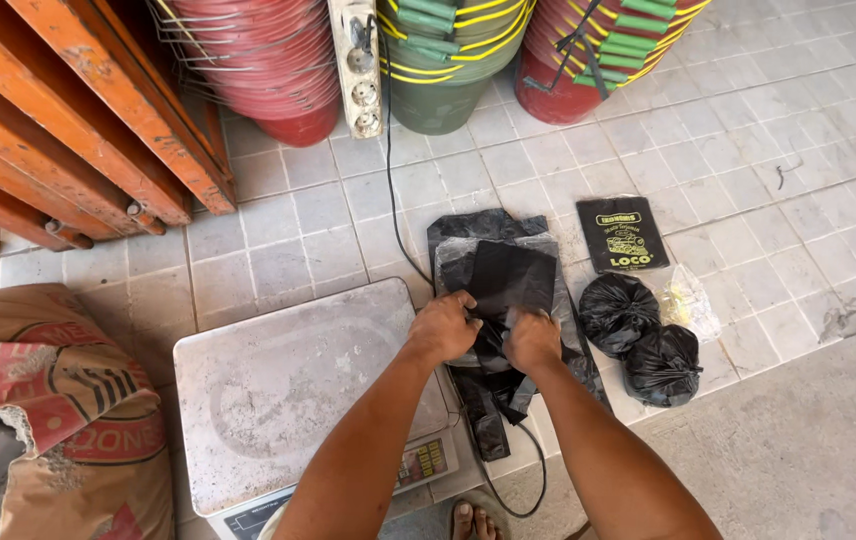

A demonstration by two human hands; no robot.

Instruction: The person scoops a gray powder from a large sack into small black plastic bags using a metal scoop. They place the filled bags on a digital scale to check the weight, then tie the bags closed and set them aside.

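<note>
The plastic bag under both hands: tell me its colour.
Black. The plastic bag lies on the tiled floor beside the scale, left hand and right hand gripping it; head view shows it.

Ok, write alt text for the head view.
Both hands, left and right, pull at a pile of black plastic bags on a tiled floor. A scale sits left of them, two tied black bags right.

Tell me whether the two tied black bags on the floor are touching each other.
Touching. The head view shows the upper tied black bag pressed against the lower tied black bag, with no tile visible between them where they meet.
</note>
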